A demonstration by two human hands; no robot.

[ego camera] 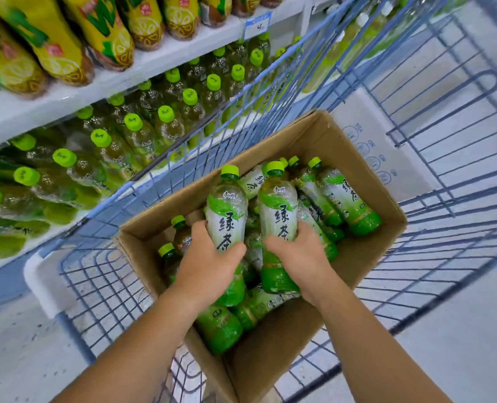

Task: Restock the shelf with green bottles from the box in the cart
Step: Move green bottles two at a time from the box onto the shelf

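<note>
1. Brown cardboard box (366, 266), top open, sits inside the blue wire cart (104, 289). The cart is parked just beside the shelf (67, 94).
2. Left hand (209, 263) grips a green bottle (227, 216) low on its label, with the thumb across the front and the fingers curled round the left side. The cap points away from the person.
3. Right hand (296, 254) grips a second green bottle (279, 210) the same way, fingers wrapped round the right side and thumb on the front.
4. The two held bottles are side by side over the middle of the box, nearly touching. Can't tell whether they are lifted clear of the pile or resting on it.
5. Loose green bottles (346, 199) lie in the box at mixed angles: some along the far right wall, some under the hands near the front corner.
6. The lower shelf level holds rows of shelved green bottles (134, 129), caps toward the aisle.
7. The level above carries yellow-label bottles (102, 30), and a small price tag (257, 26) is clipped to its front edge.
8. Pale floor (473, 344) shows through and around the cart wires.
</note>
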